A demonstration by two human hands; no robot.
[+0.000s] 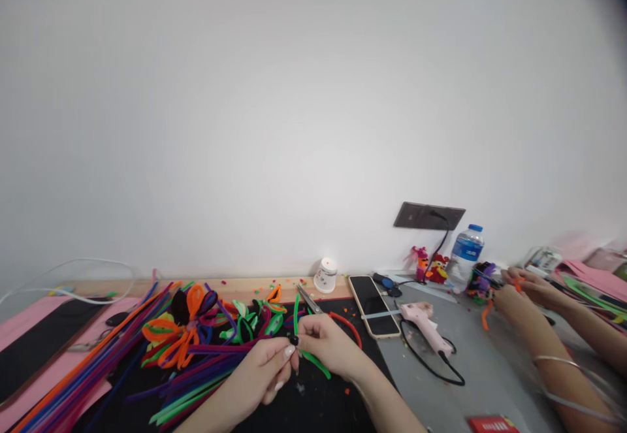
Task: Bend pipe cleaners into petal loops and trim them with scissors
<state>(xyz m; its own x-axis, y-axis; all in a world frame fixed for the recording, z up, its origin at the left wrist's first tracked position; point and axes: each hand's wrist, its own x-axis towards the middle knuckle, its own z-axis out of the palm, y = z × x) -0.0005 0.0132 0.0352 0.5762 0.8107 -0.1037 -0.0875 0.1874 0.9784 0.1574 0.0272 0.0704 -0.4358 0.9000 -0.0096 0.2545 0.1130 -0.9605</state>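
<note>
The left hand (269, 371) pinches a small black bead (294, 340) above the black mat (306, 410); a slack pinch could let it drop and roll. The right hand (327, 347), meeting it, grips a green pipe cleaner (317, 365) that hard squeezing might kink. Farther right, a caught cord (448, 381) could drag the glue gun (425, 330).
</note>
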